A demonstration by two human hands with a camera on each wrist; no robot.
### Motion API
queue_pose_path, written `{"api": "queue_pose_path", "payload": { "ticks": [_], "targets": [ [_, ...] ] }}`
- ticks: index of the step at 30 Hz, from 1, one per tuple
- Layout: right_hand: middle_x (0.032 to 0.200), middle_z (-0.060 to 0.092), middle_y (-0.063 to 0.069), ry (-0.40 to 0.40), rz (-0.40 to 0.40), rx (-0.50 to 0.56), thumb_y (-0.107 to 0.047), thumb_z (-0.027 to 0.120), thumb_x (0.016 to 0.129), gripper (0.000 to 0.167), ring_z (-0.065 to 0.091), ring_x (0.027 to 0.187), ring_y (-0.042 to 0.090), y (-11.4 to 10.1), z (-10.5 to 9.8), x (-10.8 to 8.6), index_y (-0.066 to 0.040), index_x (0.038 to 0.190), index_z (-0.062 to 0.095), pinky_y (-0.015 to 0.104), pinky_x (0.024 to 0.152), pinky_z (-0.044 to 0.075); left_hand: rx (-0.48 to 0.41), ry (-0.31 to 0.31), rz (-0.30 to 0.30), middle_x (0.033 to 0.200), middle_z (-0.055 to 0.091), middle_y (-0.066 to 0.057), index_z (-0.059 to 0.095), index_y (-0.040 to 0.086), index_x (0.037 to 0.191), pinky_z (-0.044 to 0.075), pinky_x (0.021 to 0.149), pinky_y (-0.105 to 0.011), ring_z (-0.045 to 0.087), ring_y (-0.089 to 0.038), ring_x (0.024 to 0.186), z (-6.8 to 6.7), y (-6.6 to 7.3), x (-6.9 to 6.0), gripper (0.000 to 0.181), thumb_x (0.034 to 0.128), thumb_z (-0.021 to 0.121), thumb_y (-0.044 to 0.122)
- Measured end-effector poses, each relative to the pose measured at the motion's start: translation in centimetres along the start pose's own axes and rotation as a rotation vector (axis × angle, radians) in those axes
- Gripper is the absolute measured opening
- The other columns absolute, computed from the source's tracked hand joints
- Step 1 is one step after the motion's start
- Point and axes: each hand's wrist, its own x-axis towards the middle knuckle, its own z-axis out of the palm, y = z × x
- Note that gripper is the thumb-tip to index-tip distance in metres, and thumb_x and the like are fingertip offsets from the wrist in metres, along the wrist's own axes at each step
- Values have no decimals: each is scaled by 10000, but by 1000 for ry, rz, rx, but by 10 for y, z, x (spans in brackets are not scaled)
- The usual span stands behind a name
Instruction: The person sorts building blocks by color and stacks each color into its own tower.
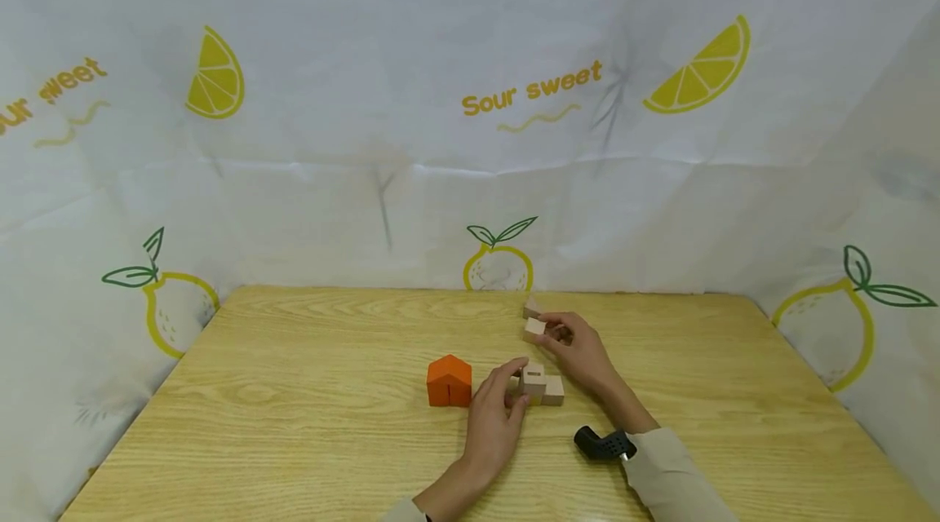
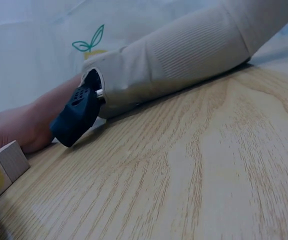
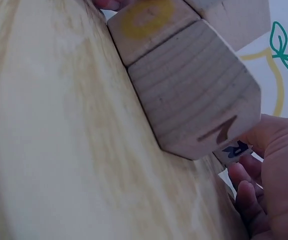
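Observation:
In the head view my left hand [image 1: 494, 428] holds a plain wooden block [image 1: 533, 381] between thumb and fingers. That block sits on top of other wooden blocks; one lower block [image 1: 554, 391] juts out to its right. Farther back, my right hand [image 1: 582, 352] pinches a small wooden block [image 1: 534, 331] at its right side. Right wrist view: a large block with a dark mark [image 3: 189, 90] stands beside a block with a yellow print [image 3: 151, 21]. Beyond them, the fingers of my right hand [image 3: 286, 175] are by a block with a blue print [image 3: 232, 151].
An orange house-shaped set of blocks [image 1: 450, 382] stands just left of my left hand. Another wooden block [image 1: 530, 307] lies near the table's back edge. A black wrist device [image 1: 604, 444] sticks out from the right sleeve. A lemon-print sheet [image 1: 352, 212] hangs behind the table.

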Motion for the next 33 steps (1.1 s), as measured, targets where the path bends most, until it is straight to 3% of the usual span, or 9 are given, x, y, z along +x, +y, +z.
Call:
{"api": "queue_pose_path", "payload": {
  "ticks": [8, 15, 26, 33],
  "targets": [
    [1053, 607, 96, -19, 38, 6, -208, 730, 867, 430, 559, 778, 172, -2, -1, 0, -40, 1237, 587, 300, 643, 447, -6, 1, -10, 1164, 597, -42, 529, 140, 1321, 445, 610, -202, 496, -40, 712, 0, 1, 0, 533, 843, 704, -16],
    [850, 594, 38, 8, 70, -14, -200, 742, 854, 369, 516, 692, 163, -1, 0, -1, -44, 1165, 618, 288, 581, 410, -16, -15, -36, 1178, 589, -25, 526, 141, 1327, 451, 629, -204, 495, -42, 725, -1, 2, 0, 518, 858, 694, -3],
    [937, 633, 63, 6, 51, 4, -236, 724, 869, 417, 598, 816, 193, 1, -2, -5, -45, 1219, 602, 325, 699, 491, -16, -18, -38, 1175, 587, -14, 525, 138, 1327, 453, 627, -201, 498, -41, 724, -3, 4, 0, 523, 854, 696, -8],
    [958, 658, 77, 73, 42, 46, -232, 713, 880, 400, 623, 884, 230, -2, -4, -8, -54, 1221, 605, 333, 768, 510, -13, -2, -19, 1160, 592, -10, 533, 128, 1318, 452, 621, -200, 497, -41, 719, -1, 3, 0, 525, 843, 701, -23]
  ]
}}
